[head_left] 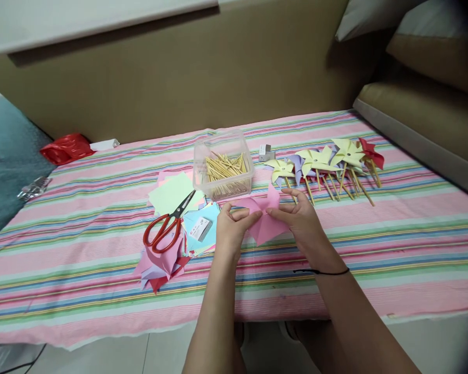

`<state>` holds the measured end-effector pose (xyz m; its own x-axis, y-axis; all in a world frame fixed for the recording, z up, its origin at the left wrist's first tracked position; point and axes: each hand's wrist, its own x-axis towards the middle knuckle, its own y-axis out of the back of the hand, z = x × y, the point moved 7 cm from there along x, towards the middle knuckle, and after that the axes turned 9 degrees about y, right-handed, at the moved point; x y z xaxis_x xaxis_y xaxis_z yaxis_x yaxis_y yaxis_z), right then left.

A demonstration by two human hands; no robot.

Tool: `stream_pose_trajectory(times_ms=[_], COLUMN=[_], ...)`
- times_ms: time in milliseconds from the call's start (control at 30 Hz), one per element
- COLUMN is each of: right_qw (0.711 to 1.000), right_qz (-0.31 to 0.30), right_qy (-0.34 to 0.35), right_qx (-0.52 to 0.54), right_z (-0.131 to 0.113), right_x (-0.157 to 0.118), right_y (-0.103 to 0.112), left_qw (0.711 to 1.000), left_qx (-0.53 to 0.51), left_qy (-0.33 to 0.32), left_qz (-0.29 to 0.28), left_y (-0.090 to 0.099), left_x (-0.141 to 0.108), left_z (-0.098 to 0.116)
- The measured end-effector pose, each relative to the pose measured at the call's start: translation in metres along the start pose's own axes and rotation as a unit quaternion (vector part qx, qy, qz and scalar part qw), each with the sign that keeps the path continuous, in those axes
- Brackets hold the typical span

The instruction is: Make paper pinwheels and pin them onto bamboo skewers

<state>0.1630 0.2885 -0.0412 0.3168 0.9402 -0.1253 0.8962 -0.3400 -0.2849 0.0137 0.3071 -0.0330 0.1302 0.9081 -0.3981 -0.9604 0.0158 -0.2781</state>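
A pink paper pinwheel piece [263, 231] is held up between both my hands over the striped cloth, its cut flaps spread. My left hand [232, 226] pinches its left side, thumb near the middle. From the right, my right hand [300, 221] grips it with thumb and fingers, the thumb also close to the centre. Just beyond stands a clear plastic box [223, 187] of short bamboo sticks [226, 167]. Left of my hands, red-handled scissors [164, 228] lie across coloured paper sheets [175, 193] and cut paper pieces [161, 265].
Finished pinwheels [320, 161] on sticks lie in a row at the right. A small grey box [267, 152] sits behind them; another small box [199, 228] rests on blue paper. Far left are a red plastic bag [68, 149] and a metallic bundle [34, 188]. Cushions [432, 78] border the right.
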Motion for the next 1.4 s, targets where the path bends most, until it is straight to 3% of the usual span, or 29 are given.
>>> stream_pose_trajectory(times_ms=[167,400,667,1400], right_qw=[1.0,1.0,1.0,1.0], right_qz=[0.003,0.022,0.016,-0.009], right_qy=[-0.003,0.002,0.002,0.006], right_qx=[-0.004,-0.021,-0.015,-0.012], right_z=[0.0017,0.0024,0.0063,0.0016], right_x=[0.0004,0.0011,0.0019,-0.0014], right_y=[0.0017,0.0056,0.0035,-0.0035], left_qw=[1.0,0.998,0.996,0.996], left_qx=[0.019,0.046,0.057,0.046], left_qy=[-0.014,-0.03,-0.061,-0.051], left_qz=[0.017,-0.007,0.035,0.047], left_y=[0.002,0.0005,0.0029,0.0036], left_x=[0.0007,-0.0003,-0.0001,-0.0015], left_z=[0.0013,0.0039,0.0049,0.0054])
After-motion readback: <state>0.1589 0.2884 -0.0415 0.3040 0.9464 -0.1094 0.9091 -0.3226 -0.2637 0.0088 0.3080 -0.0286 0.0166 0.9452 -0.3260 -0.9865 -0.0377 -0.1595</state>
